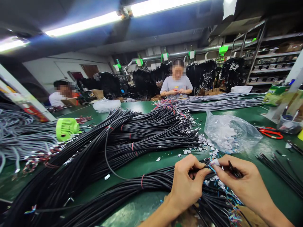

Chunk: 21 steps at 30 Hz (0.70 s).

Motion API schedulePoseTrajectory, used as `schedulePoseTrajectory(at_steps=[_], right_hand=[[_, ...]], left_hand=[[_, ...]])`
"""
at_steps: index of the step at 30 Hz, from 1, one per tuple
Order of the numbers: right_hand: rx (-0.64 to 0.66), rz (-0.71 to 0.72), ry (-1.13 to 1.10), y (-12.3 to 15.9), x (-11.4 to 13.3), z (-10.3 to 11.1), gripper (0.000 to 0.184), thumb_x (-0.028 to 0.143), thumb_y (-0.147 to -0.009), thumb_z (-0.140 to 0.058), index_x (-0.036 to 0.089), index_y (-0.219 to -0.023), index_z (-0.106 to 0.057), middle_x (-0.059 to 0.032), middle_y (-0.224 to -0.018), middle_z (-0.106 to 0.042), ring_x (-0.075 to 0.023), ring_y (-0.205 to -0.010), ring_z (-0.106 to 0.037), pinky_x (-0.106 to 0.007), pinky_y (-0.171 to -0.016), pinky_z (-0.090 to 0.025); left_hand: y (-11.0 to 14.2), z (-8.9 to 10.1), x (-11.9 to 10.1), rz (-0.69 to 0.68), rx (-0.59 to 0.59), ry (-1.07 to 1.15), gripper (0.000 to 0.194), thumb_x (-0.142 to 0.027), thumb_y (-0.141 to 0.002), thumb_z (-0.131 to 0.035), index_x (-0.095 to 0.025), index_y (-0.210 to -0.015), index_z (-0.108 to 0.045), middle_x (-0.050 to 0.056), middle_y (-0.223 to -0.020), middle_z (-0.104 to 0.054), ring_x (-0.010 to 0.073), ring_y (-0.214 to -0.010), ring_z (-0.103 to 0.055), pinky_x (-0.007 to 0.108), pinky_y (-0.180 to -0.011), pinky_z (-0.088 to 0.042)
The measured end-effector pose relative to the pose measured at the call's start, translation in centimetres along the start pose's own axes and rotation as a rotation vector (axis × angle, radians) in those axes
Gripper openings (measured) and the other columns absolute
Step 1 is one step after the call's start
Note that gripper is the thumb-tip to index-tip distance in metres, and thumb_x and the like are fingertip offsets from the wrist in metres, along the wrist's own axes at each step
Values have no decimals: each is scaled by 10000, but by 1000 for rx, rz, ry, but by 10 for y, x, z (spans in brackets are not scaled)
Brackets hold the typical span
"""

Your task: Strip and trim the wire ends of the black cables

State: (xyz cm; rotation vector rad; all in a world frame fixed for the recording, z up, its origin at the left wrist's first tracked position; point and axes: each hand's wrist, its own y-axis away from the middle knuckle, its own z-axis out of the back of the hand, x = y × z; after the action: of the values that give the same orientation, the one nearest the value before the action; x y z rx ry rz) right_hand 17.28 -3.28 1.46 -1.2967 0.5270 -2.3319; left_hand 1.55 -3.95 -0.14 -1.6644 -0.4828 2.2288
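My left hand (188, 184) is closed in a pinch on the end of a black cable, most of it hidden behind the fingers. Close beside it, my right hand (247, 176) pinches the thin coloured wires (211, 167) at that cable end. White tape or a white cover (215, 162) wraps a right fingertip. A small dark tool (234, 170) is tucked in the right hand; its kind is unclear. Under both hands runs a bundle of black cables (125, 192), bound with a red tie, its stripped blue and white wire ends (233, 201) fanned out.
Larger black cable bundles (142, 138) fill the green table's middle. A clear plastic bag (232, 132) with white scraps lies ahead, near red-handled scissors (271, 132). Loose black cables (281, 173) lie right. A green fan (67, 129) stands left. Two co-workers sit across the table.
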Motion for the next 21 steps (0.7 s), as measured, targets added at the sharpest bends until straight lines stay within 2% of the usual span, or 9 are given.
schedulePoseTrajectory(at_steps=[7,11,14,19,21], right_hand=[[108,-39,-32,-2,-7,0,246,317,-813,-542,168,-648,-648,16,-519,-513,-110,-460,-458,-208,-408,-374],[91,-8,-18,-1,-7,1,240,298,-812,-546,170,-635,-647,11,-532,-533,-111,-468,-466,-209,-417,-385],[79,54,-14,0,-3,0,207,261,-815,-549,177,-659,-655,9,-542,-561,-107,-459,-480,-203,-409,-389],[-148,240,73,6,1,-2,77,157,-789,-589,190,-730,-627,9,-618,-597,-104,-494,-527,-218,-479,-437],[-232,277,123,8,0,-2,89,116,-779,-598,203,-793,-612,9,-656,-604,-103,-508,-545,-223,-511,-460]], left_hand=[[-4,1,0,164,84,217,183,-232,-786,-602,-130,-644,-549,-8,-607,-504,103,-587,-431,210,-560,-337],[-5,3,4,177,184,250,289,-317,-861,-508,-127,-646,-546,-24,-563,-439,85,-539,-372,206,-516,-289],[-4,4,8,196,216,247,346,-379,-885,-463,-130,-658,-542,-43,-515,-374,74,-488,-314,209,-476,-240],[-3,2,9,203,204,212,373,-422,-880,-458,-134,-660,-544,-47,-507,-357,72,-465,-299,211,-452,-225],[-3,1,8,202,183,189,382,-436,-872,-465,-134,-654,-552,-44,-512,-368,74,-464,-310,210,-449,-234]])
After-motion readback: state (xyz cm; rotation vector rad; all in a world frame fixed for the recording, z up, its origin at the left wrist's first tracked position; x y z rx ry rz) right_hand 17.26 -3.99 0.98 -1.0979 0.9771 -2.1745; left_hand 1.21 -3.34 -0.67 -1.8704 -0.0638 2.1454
